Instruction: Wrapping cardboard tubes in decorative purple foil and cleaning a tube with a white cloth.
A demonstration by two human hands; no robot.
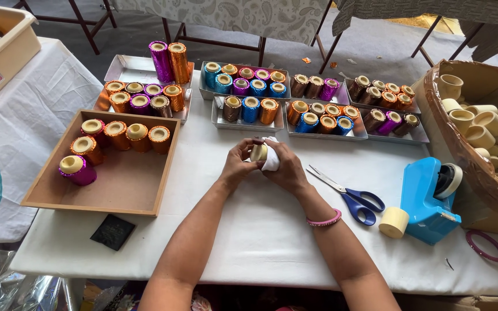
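Both my hands meet over the middle of the white table [249, 230]. My left hand [238, 164] grips a small cream cylinder [258, 152] by its side. My right hand [286, 167] holds a white cloth [271, 161] pressed against the same cylinder. A pink bangle sits on my right wrist. To the right of my hands lie blue-handled scissors [350, 194], closed, and beyond them a plain cream cylinder [393, 222] stands beside a blue tape dispenser [427, 198].
A wooden tray [128, 190] at left holds several foil-wrapped cylinders. Several metal trays [249, 121] of coloured wrapped cylinders line the far side. A cardboard box [474, 167] of bare cream cylinders stands at right. A black square [113, 232] and a pink ring [485, 245] lie near the front edge.
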